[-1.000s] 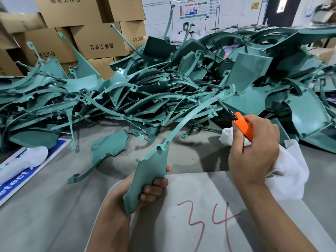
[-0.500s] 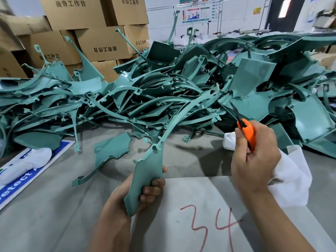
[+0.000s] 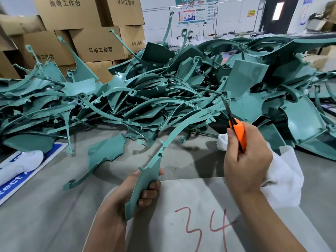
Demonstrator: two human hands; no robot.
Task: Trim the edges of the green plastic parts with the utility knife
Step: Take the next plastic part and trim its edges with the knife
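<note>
Both hands are clamped: my left hand [image 3: 138, 190] grips the light, springy green plastic part [image 3: 174, 137] by its broad stiff end, my right hand [image 3: 249, 160] wraps the utility knife [image 3: 236, 130].

The left hand [image 3: 134, 193] reaches up from the near edge of the worktop, fingers curled and thumb pressed round the broad end of a green plastic part [image 3: 145, 182]. The right hand [image 3: 247, 160], raised higher, grips the utility knife [image 3: 238, 133], blade pointing up and away.
</note>
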